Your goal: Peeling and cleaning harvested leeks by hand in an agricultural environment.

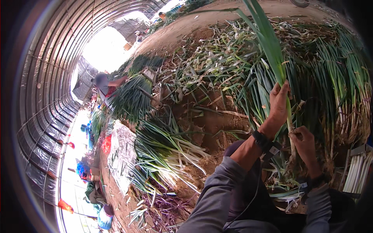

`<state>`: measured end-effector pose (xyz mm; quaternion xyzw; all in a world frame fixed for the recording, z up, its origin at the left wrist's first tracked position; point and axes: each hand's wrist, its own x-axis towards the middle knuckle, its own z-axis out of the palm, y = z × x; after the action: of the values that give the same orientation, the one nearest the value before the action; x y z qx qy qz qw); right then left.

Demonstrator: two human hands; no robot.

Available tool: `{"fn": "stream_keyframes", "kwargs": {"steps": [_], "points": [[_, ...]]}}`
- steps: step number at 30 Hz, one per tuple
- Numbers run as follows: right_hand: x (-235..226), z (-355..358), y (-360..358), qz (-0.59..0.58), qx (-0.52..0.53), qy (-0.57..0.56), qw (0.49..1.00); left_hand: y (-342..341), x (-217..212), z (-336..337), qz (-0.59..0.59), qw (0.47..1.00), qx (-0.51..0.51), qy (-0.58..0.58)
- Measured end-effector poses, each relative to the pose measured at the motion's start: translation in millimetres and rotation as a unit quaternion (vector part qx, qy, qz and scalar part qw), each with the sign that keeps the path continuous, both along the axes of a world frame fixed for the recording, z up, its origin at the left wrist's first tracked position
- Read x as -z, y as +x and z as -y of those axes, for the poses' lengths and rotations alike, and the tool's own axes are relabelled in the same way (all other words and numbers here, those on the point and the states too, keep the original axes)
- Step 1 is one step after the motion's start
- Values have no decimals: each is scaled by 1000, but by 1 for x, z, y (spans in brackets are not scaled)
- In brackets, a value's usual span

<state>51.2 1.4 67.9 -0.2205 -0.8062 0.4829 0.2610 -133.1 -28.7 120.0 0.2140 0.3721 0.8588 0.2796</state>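
Observation:
A long green onion (273,52) stands nearly upright in front of me, its broad leaves reaching past the top edge of the view. My left hand (279,101) is closed around it where the leaves meet the pale stem (289,116). Lower down, my right hand (305,145) pinches at the side of the stem, thumb and fingertips together; any loose skin between them is too small to make out. The root end is partly lost among the onions behind it. A watch-like black band (262,140) is on my left wrist, and a dark band (318,181) circles my right.
Bundled green onions (342,77) line the right side. Trimmed leaves (217,58) cover the ground ahead. A pile of white-stemmed onions (167,151) lies to the left. Peeled white stalks (357,171) fill a crate at lower right. Another person (105,85) works beside onions farther left.

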Motion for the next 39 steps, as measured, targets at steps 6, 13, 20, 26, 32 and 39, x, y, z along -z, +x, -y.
{"fn": "stream_keyframes", "kwargs": {"steps": [6,13,20,26,32,39], "points": [[-23,2,14,-9,-87,241,967,-13,-13,9,7,999,32,22],[-63,10,36,-68,-68,-196,976,-28,-27,24,71,990,94,80],[62,5,104,8,-94,58,994,-51,-26,30,-12,997,8,80],[88,6,109,216,-163,94,958,-62,1,24,-24,999,15,20],[69,-10,120,122,-56,11,991,-75,-11,17,-19,999,4,39],[33,16,59,63,-25,173,983,-107,18,47,-266,931,-141,-204]]}}
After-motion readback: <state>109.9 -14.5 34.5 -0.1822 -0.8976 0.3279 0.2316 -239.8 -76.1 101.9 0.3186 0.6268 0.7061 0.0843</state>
